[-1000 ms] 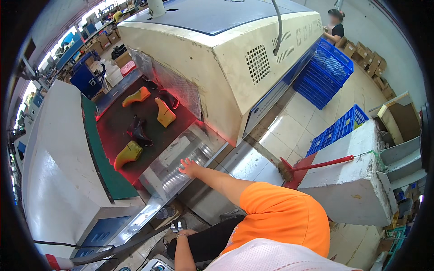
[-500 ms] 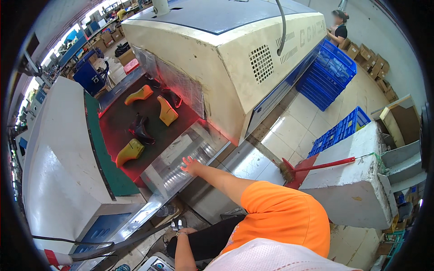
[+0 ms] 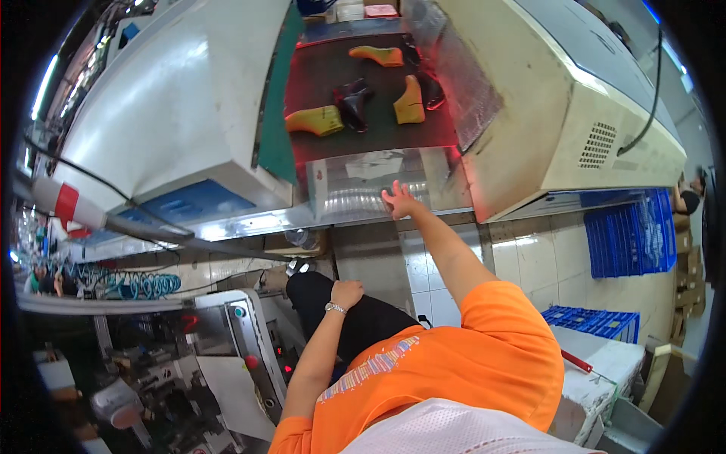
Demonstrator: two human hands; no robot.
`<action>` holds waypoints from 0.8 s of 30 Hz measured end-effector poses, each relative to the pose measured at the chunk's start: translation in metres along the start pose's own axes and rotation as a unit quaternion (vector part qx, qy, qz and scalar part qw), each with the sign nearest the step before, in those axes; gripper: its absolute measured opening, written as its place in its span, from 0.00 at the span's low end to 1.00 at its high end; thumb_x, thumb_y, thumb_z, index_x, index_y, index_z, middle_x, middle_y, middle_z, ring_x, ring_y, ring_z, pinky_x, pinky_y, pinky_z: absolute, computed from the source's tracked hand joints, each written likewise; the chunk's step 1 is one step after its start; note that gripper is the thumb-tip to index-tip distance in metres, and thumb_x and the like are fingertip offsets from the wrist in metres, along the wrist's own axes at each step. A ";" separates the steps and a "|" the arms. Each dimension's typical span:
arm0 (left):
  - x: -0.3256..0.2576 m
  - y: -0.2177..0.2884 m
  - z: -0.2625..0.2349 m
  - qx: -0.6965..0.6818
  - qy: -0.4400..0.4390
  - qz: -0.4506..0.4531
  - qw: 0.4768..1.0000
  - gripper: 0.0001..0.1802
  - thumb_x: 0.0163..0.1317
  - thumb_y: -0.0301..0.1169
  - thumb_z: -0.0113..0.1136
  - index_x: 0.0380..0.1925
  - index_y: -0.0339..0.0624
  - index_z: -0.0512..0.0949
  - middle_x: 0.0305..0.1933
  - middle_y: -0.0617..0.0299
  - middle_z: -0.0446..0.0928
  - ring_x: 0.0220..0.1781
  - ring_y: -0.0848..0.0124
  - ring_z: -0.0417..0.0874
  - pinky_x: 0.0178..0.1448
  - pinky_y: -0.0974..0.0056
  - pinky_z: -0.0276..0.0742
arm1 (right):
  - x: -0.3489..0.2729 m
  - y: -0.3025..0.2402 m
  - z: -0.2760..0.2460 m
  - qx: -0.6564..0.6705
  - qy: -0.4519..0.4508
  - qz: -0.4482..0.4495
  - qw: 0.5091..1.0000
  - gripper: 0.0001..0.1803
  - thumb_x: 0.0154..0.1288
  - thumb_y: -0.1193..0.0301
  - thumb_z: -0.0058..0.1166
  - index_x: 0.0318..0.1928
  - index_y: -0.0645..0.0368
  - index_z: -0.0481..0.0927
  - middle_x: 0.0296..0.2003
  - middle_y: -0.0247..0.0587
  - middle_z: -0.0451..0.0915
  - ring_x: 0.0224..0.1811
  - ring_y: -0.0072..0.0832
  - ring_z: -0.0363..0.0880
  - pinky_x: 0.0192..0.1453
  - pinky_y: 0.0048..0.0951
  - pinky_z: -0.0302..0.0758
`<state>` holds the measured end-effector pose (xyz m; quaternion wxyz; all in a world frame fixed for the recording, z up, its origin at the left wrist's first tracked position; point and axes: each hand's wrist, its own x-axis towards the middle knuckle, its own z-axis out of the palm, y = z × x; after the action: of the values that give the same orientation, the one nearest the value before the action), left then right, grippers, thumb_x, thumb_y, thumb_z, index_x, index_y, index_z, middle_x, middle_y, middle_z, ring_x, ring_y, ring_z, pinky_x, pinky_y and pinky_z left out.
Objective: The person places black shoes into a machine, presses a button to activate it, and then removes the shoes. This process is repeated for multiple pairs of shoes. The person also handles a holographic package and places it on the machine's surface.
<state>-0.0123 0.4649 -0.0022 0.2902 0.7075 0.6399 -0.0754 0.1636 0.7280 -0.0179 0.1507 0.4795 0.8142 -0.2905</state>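
My right hand (image 3: 401, 201) reaches forward with fingers spread and holds nothing, at the bright metal plate (image 3: 344, 185) in front of a dark conveyor belt (image 3: 370, 144). Whether it touches the plate I cannot tell. Yellow, foot-shaped shoe lasts lie on the belt: one at the left (image 3: 314, 120), one at the right (image 3: 409, 101), one farther back (image 3: 376, 55). Dark, glossy shoe-like pieces (image 3: 353, 104) lie among them. My left hand (image 3: 348, 293) rests on my black-trousered leg, fingers curled in, with a metal band at the wrist. Nothing shows in it.
A rounded white housing (image 3: 166, 98) and a cream housing (image 3: 529, 98) flank the belt, which glows red along its edges. At lower left stands a machine with a control panel (image 3: 253, 352). Blue crates (image 3: 628, 238) stand at the right; a grey hose (image 3: 174, 238) crosses at left.
My view has swung round, so the belt now lies straight ahead and the lower-left machine shows more. The right hand stays at the metal plate; the left stays on my leg.
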 end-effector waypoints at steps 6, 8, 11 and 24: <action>-0.057 0.007 -0.018 -0.086 0.160 0.031 0.983 0.12 0.52 0.38 0.48 0.24 0.46 0.78 0.26 0.57 0.78 0.31 0.61 0.78 0.41 0.57 0.67 | -0.001 0.001 -0.002 -0.007 -0.014 -0.014 1.000 0.56 0.38 0.67 0.63 0.65 0.31 0.40 0.65 0.52 0.22 0.67 0.54 0.23 0.65 0.51 0.39; -0.070 0.005 -0.008 -0.086 0.260 0.046 0.961 0.11 0.50 0.38 0.50 0.24 0.46 0.78 0.26 0.58 0.78 0.32 0.62 0.78 0.42 0.58 0.67 | 0.007 -0.009 -0.008 -0.018 -0.035 -0.013 0.999 0.56 0.37 0.67 0.63 0.65 0.31 0.40 0.64 0.53 0.21 0.67 0.55 0.23 0.65 0.51 0.39; -0.097 0.026 -0.011 -0.089 0.241 0.022 0.966 0.10 0.49 0.38 0.52 0.24 0.46 0.79 0.27 0.60 0.78 0.35 0.63 0.77 0.46 0.59 0.66 | 0.016 0.008 0.013 -0.041 0.091 -0.085 0.991 0.50 0.37 0.66 0.60 0.63 0.35 0.48 0.64 0.60 0.38 0.65 0.58 0.37 0.64 0.49 0.49; -0.170 0.016 0.052 -0.217 0.375 -0.179 0.883 0.14 0.59 0.40 0.46 0.42 0.52 0.75 0.51 0.66 0.71 0.60 0.68 0.63 0.65 0.49 0.44 | 0.021 0.025 0.032 -0.165 0.052 -0.061 0.983 0.63 0.31 0.65 0.65 0.65 0.44 0.35 0.64 0.61 0.33 0.64 0.64 0.38 0.61 0.56 0.52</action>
<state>-0.0121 0.2917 0.0413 0.1564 0.4755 0.8170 0.2861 0.1742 0.7322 -0.0624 0.1669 0.4123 0.8854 -0.1352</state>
